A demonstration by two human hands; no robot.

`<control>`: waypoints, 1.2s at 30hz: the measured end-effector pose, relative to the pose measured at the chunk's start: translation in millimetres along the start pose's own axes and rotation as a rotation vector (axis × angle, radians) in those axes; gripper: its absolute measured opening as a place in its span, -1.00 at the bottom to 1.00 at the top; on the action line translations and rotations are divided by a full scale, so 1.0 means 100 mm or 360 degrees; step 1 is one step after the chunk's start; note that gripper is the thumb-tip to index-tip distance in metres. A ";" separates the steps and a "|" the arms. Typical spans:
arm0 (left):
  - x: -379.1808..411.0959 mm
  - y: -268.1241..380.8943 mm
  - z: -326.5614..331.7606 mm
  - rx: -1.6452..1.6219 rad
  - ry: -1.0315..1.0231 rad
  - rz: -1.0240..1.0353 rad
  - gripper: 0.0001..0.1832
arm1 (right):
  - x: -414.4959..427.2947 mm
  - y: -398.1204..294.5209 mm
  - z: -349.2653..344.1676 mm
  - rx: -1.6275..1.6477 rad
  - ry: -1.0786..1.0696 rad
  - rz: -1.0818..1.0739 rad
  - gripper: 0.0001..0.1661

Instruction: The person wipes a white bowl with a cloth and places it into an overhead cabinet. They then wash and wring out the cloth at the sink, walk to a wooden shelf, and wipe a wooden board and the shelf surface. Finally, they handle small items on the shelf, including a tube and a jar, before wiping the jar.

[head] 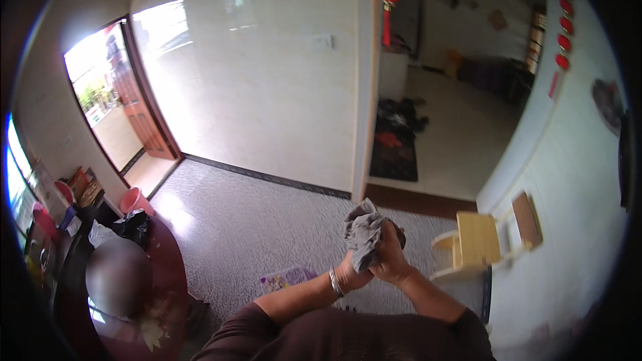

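A crumpled grey cloth point(362, 238) is bunched between my two hands, held out in front of my body above the floor. My right hand point(392, 255) grips it from the right side, with the fingers wrapped towards its far side. From below, my left hand point(351, 272) presses against the cloth, which covers most of its fingers. A silver bracelet point(336, 283) circles the left wrist. Something dark shows just past the right fingers, too small to name.
A dark red round table point(173, 265) with plastic bags point(134, 223) stands left, near a pink bucket point(135, 201). A light wooden chair point(476, 240) is by the right wall. A purple patterned box point(288, 279) lies on the floor. Beyond are an open door point(138, 105) and a doorway mat point(396, 160).
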State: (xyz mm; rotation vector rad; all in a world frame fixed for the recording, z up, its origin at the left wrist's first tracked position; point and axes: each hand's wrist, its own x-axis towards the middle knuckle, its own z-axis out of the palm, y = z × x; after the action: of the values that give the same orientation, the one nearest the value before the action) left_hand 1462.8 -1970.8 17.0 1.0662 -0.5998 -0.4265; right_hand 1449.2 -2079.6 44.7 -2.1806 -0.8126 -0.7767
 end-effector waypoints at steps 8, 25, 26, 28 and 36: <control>0.77 0.13 -0.72 0.0211 0.0657 -0.0559 -0.43 | 0.67 1.95 0.81 0.2426 0.0158 0.1578 -0.45; 2.08 1.14 -3.75 -0.0998 0.0409 0.0893 -0.35 | 3.73 2.81 2.79 0.3428 -0.1437 0.1638 -0.44; 2.11 1.17 -3.88 -0.1027 0.0453 0.0895 -0.36 | 3.78 2.89 2.97 0.3467 -0.1608 0.1496 -0.44; 2.14 1.12 -4.36 -0.1030 0.0581 0.0991 -0.38 | 3.96 3.02 3.43 0.3256 -0.1677 0.1302 -0.56; 2.45 1.53 -5.73 -0.0866 0.1206 0.1054 -0.40 | 5.15 3.08 4.74 0.3167 -0.1931 0.1701 -0.48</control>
State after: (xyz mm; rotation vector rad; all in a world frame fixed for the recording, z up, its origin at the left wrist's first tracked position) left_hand 2024.6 -1660.6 14.6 0.3969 -0.1081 0.3830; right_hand 2131.7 -1736.1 11.2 -0.5512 -0.2885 1.4754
